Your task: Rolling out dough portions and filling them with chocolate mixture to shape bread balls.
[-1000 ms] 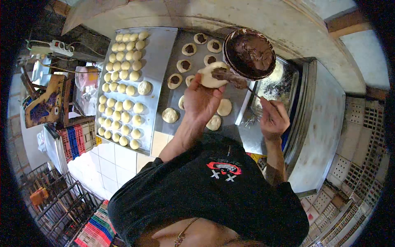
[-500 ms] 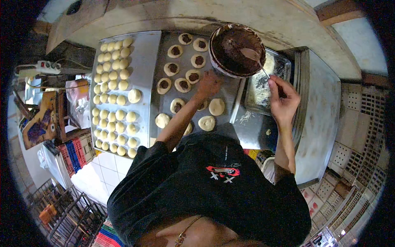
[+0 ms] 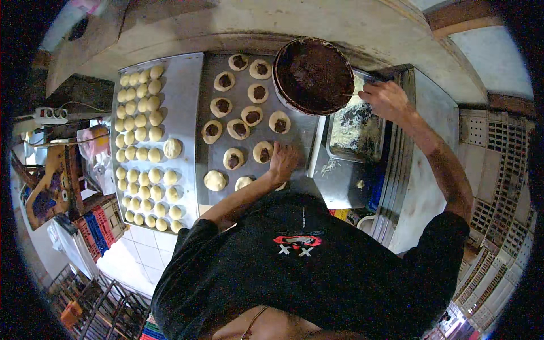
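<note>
My left hand is low over the dark baking tray, fingers reaching forward beside a flattened dough round with brown filling; what lies under the palm is hidden. My right hand grips the thin handle of a spoon, whose head is sunk out of sight in dark brown filling. That filling is in a large round bowl at the tray's far right. Several dough rounds on the tray carry a dab of filling. Nearer me, a plain round shows none.
Left of this tray, another metal tray bears rows of dough balls and one larger round. Right of the bowl sits a rectangular container of pale shreds, some spilled beside it. A wall runs along the back.
My right hand has moved farther out and the spoon has sunk deeper into the filling. My left hand has come nearer me, uncovering a filled dough round. The whole view has shifted slightly.
</note>
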The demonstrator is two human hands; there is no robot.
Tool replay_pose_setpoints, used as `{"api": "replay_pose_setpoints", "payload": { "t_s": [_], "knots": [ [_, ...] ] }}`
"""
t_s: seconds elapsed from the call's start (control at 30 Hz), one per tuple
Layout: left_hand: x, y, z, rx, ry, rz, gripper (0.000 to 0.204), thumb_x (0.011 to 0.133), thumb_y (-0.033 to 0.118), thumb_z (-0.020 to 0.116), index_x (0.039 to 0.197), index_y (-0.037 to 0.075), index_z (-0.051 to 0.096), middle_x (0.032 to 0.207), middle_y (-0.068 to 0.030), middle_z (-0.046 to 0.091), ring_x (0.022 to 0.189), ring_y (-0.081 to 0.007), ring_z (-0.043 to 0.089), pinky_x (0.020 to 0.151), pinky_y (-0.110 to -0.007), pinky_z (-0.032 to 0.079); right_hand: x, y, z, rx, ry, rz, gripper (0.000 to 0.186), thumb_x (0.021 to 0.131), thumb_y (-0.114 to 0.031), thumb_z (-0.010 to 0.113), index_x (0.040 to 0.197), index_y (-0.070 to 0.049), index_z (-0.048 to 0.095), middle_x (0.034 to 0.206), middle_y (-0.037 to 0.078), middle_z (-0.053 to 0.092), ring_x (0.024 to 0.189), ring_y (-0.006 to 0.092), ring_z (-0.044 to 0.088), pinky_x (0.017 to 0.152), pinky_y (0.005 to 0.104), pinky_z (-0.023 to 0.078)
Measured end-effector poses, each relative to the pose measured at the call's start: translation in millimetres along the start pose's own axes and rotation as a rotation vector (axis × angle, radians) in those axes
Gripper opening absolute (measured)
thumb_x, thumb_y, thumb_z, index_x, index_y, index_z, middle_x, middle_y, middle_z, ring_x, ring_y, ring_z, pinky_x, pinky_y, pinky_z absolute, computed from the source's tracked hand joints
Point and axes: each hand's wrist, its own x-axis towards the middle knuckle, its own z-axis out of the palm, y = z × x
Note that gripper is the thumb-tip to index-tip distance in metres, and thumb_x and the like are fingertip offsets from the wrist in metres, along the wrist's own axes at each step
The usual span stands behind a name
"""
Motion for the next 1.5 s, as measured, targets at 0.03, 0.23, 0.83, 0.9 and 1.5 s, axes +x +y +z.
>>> {"api": "replay_pose_setpoints", "payload": {
  "t_s": [0.03, 0.23, 0.83, 0.9, 1.5],
  "knots": [
    [0.5, -5.1, -4.0, -0.051, -0.124, 0.043, 0.032, 0.080, 0.022, 0.060, 0.109, 0.010, 0.063, 0.105, -0.0115, 0.061, 0.110, -0.0291, 0.053, 0.099, -0.054, 0.031, 3.6, -0.1, 4.1, 0.035, -0.041, 0.030, 0.028, 0.072, -0.012, 0.063, 0.100, -0.016, 0.067, 0.100, 0.003, 0.065, 0.081, 0.0233, 0.067, 0.071, 0.0377, 0.055],
    [-19.6, -37.3, -103.3, -0.500, -0.286, 0.093, 0.031, 0.077, 0.017, 0.064, 0.106, 0.009, 0.064, 0.104, -0.0103, 0.063, 0.108, -0.0283, 0.056, 0.091, -0.045, 0.043, 10.9, -20.3, -27.3, 0.298, -0.048, 0.172, 0.017, 0.067, -0.004, 0.062, 0.082, -0.009, 0.068, 0.085, 0.010, 0.066, 0.080, 0.0307, 0.065, 0.073, 0.0438, 0.053],
    [-34.2, -34.1, -210.9, -2.782, 0.338, -0.475, 0.051, 0.094, 0.031, 0.046, 0.134, 0.000, 0.041, 0.136, -0.0183, 0.048, 0.127, -0.0339, 0.046, 0.108, -0.050, 0.034, -29.2, -138.5, -52.8, 1.453, 0.625, 0.528, 0.010, 0.083, -0.002, 0.069, 0.093, 0.000, 0.071, 0.085, 0.006, 0.070, 0.074, 0.0097, 0.060, 0.069, 0.0240, 0.048],
    [-28.6, -27.9, -226.7, -2.805, 0.310, -0.440, 0.048, 0.096, 0.031, 0.042, 0.133, 0.001, 0.042, 0.134, -0.0164, 0.050, 0.126, -0.0312, 0.047, 0.108, -0.047, 0.035, -43.8, -172.4, -75.9, 1.277, 0.807, 0.584, 0.013, 0.083, -0.008, 0.070, 0.095, -0.004, 0.073, 0.084, 0.009, 0.070, 0.074, 0.0142, 0.063, 0.069, 0.0278, 0.050],
    [-24.1, -30.1, -224.1, -3.234, 0.398, -0.267, 0.043, 0.099, 0.031, 0.039, 0.129, 0.002, 0.047, 0.128, -0.0179, 0.055, 0.116, -0.0346, 0.053, 0.096, -0.049, 0.048, -77.8, -205.5, -39.8, 0.640, 1.243, 0.568, 0.033, 0.066, 0.008, 0.070, 0.093, -0.010, 0.076, 0.076, 0.008, 0.062, 0.064, 0.0203, 0.060, 0.058, 0.0287, 0.049]
  ]
}}
